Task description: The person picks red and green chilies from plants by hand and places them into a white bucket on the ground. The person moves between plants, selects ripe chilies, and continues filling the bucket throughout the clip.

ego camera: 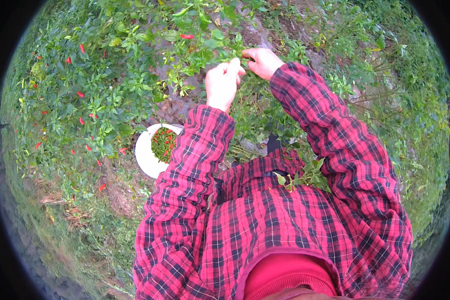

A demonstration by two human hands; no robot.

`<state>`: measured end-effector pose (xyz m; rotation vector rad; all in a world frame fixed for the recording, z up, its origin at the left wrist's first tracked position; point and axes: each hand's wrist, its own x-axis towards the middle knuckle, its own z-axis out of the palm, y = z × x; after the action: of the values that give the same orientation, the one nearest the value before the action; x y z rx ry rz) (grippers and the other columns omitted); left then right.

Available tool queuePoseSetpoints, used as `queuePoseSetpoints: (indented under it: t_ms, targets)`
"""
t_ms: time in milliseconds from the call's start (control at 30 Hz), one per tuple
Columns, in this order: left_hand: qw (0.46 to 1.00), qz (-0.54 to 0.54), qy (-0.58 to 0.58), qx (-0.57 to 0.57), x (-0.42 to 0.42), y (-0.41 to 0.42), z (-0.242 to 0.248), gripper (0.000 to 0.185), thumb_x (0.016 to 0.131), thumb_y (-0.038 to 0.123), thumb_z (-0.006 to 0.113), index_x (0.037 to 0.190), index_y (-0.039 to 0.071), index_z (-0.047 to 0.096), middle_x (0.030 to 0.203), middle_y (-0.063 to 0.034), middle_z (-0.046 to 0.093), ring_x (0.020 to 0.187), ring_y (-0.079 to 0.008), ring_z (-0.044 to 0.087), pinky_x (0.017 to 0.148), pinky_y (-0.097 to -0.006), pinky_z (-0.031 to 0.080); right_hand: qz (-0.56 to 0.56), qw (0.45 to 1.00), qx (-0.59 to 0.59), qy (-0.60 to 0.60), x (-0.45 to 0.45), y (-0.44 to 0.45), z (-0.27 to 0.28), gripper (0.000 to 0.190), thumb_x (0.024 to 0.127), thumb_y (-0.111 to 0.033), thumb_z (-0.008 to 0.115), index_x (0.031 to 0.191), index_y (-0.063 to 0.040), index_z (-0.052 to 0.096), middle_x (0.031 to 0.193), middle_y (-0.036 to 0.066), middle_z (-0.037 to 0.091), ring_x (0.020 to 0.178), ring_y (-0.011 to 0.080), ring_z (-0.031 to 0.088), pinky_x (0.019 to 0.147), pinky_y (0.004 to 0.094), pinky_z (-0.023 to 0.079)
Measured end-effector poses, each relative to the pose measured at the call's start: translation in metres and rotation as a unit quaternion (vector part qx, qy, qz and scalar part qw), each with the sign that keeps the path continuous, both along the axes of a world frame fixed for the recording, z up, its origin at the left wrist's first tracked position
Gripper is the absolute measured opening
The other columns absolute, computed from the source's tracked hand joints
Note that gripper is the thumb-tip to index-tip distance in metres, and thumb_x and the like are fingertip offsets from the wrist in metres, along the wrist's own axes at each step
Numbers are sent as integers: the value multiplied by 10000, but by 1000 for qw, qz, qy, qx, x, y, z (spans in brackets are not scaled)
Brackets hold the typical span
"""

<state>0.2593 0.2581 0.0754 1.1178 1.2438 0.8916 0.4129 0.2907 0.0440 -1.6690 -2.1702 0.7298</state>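
My left hand (223, 83) is raised at the edge of a leafy pepper plant (213, 47), its fingers bent together; what lies between them is too small to tell. Close on its right, my right hand (263, 63) reaches into the same foliage, with thumb and forefinger at a green stem or leaf. Whether it grips that is unclear. A red chili pepper (186, 36) hangs up and left of both hands. Below my left hand, beside the sleeve, stands a white plastic bucket (145, 152) holding many small green and red chili peppers (164, 144).
Dense pepper plants (108, 90) with scattered red chilies fill the left. More leafy plants (390, 86) grow on the right. Plastic ground film (257, 28) and soil show between the rows. A leafy sprig (311, 176) touches the plaid clothing at my waist.
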Motion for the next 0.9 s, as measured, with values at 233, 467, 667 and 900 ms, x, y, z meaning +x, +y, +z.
queuePoseSetpoints:
  t_ms: [233, 467, 667, 900]
  targets:
    - [973, 61, -222, 37, -31, 13, 27, 184, 836, 182, 507, 897, 31, 592, 675, 23, 499, 475, -34, 352, 400, -157, 240, -68, 996, 5, 52, 10, 2, -8, 312, 736, -183, 526, 1020, -60, 565, 960, 158, 593, 904, 301, 565, 778, 367, 447]
    - [995, -68, -8, -74, -47, 30, -1, 246, 810, 241, 569, 938, 31, 588, 645, 43, 465, 504, -21, 345, 386, -166, 234, -39, 997, -40, 48, 11, -10, -5, 344, 733, -151, 531, 1069, -81, 547, 926, 160, 597, 874, 303, 568, 763, 363, 446]
    - [971, -130, 184, 77, -33, 35, -15, 268, 717, 263, 611, 814, 15, 639, 629, -54, 587, 600, -105, 523, 580, -262, 418, -14, 999, -6, 52, 10, -13, -5, 273, 756, -141, 525, 1015, -56, 552, 850, 173, 588, 802, 288, 579, 713, 351, 443]
    - [961, -162, 224, 34, -35, 27, -18, 272, 732, 280, 597, 756, 12, 635, 616, -46, 584, 588, -102, 521, 577, -265, 415, -34, 998, -17, 56, 13, -13, -10, 306, 766, -156, 528, 1039, -18, 537, 900, 192, 587, 858, 297, 575, 745, 344, 442]
